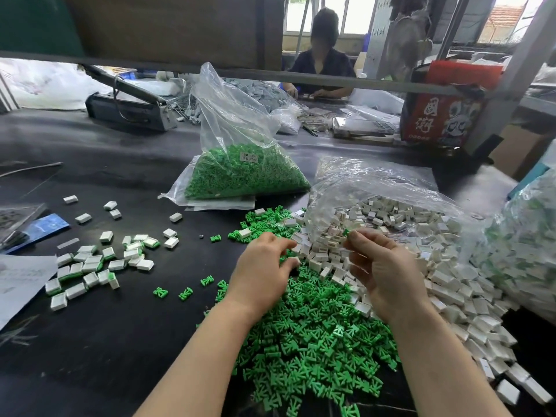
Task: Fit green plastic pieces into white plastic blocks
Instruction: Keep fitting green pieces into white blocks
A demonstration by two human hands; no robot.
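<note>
above the green heap (316, 335), right hand (388, 272) pinches green piece (346, 232).

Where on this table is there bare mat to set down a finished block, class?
Bare mat lies near-left, between the assembled blocks and the green pile; also far-left before the green bag. The right is crowded with white blocks.

On the red box (442, 112) at your far right, you can read two large white Chinese characters, 國潮, stacked one above the other. The clear bag of green pieces (240, 170) in front of you carries a small white label (248, 157), but its print is too small to read.
</note>
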